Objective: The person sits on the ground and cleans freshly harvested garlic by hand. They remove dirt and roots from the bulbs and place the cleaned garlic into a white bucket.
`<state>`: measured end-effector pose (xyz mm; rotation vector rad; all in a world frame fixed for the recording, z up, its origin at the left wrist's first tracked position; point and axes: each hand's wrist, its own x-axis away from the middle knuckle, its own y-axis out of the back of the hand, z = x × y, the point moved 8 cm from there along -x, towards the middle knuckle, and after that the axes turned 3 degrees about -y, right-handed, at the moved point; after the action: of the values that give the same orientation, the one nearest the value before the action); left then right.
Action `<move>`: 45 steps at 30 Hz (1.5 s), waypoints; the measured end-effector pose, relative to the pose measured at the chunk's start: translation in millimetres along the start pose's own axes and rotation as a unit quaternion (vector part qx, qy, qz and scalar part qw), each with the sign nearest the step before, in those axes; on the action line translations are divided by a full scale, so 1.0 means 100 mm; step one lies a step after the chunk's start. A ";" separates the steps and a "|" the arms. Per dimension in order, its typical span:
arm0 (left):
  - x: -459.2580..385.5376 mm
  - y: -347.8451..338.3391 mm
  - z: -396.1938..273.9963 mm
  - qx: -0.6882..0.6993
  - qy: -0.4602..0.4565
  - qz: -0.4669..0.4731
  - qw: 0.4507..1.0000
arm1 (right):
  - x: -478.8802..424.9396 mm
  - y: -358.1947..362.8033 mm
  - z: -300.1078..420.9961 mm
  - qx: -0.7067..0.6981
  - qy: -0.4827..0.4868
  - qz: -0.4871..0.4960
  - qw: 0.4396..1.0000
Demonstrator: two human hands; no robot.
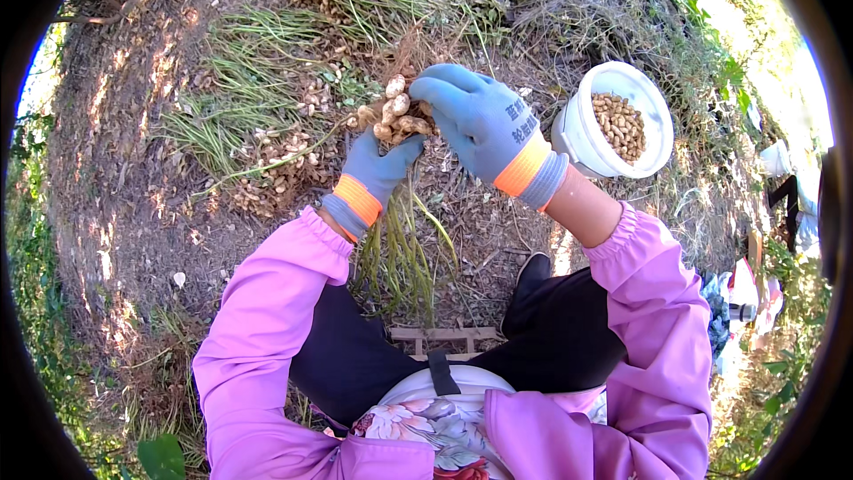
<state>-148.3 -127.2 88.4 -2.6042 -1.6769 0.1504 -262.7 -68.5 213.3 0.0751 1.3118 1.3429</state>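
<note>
My left hand [381, 163], in a blue-grey glove with an orange band, grips a pulled peanut plant; its green stems [403, 253] hang down between my knees. A cluster of unshelled peanuts [398, 113] on the plant's roots sits just above that hand. From the right, my right hand [466, 110], gloved alike, touches the cluster with bent fingers; its fingertips are partly hidden, so its hold is unclear. A white plastic bucket [566, 130] stands to the right, tilted in view, with loose peanuts [618, 127] inside.
Uprooted peanut plants [260, 73] lie in heaps on the soil ahead and to the left, with more pods [273, 170] at their roots. Dry grass [566, 7] covers the ground beyond the bucket. Bags and a bottle [741, 312] lie at the far right.
</note>
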 end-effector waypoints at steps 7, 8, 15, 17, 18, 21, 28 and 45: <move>-0.05 0.00 0.05 -0.020 0.006 -0.015 1.000 | 0.10 0.00 -0.15 -0.004 -0.054 -0.045 0.997; -0.05 0.00 0.06 -0.017 0.000 -0.018 1.000 | 0.12 0.00 -0.15 0.002 -0.065 -0.041 0.997; -0.15 0.05 0.04 0.014 -0.041 -0.036 0.998 | 0.15 0.01 -0.20 0.011 -0.109 -0.055 0.992; -0.15 0.10 0.14 -0.024 -0.017 -0.038 0.999 | 0.13 0.02 -0.13 0.020 -0.082 -0.066 0.994; -0.15 0.09 0.15 -0.043 -0.004 -0.038 0.998 | 0.11 0.04 -0.06 0.027 -0.060 -0.077 0.995; -0.13 0.01 0.12 -0.012 -0.002 -0.024 1.000 | 0.11 -0.02 -0.16 0.058 -0.090 -0.063 0.992; -0.10 0.02 0.07 -0.054 0.005 -0.023 0.998 | 0.19 -0.11 -0.27 0.116 -0.159 -0.008 0.980; -0.12 -0.02 0.18 -0.044 0.027 0.008 0.999 | 0.15 -0.16 -0.20 0.072 -0.154 -0.034 0.985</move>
<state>-156.9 -137.5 71.8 -2.6591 -1.6828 0.0051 -271.1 -75.0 185.3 0.3212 1.1357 1.1260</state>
